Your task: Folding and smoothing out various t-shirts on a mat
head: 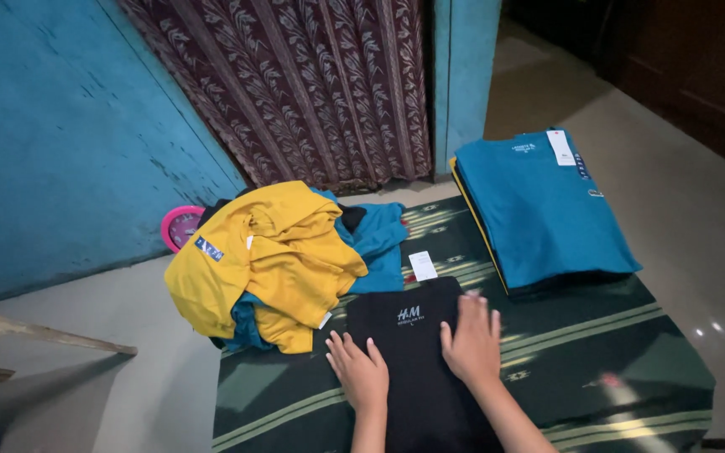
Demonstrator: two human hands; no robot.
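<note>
- The black shirt (419,352) lies flat on the green striped cloth (597,369), right under both hands. It sits near the front edge, in the middle of the cloth.
- Its long side runs straight away from the person, from the bottom of the picture up toward a small white tag (422,265) at its far end.
- The left hand (361,369) rests flat on the left half of the black shirt, fingers spread and pointing away. It grips nothing, it only presses down.
- The right hand (472,340) lies flat on the right edge of the shirt, fingers straight and close together. It is loose too, holding nothing.
- The right hand sits a bit farther up the shirt than the left, so it is nearer to the tag end (the left hand is nearer the person).
- Both arms come up from the bottom edge, side by side and a little apart.
- To the left, just beside the shirt's far corner, is a messy pile of yellow and blue shirts (270,260).
- To the far right is a neat stack of folded blue shirts (543,210), apart from the hands.
- Behind the pile a pink round clock (179,225) leans by the blue wall (60,143), near a dark red curtain (312,84).
</note>
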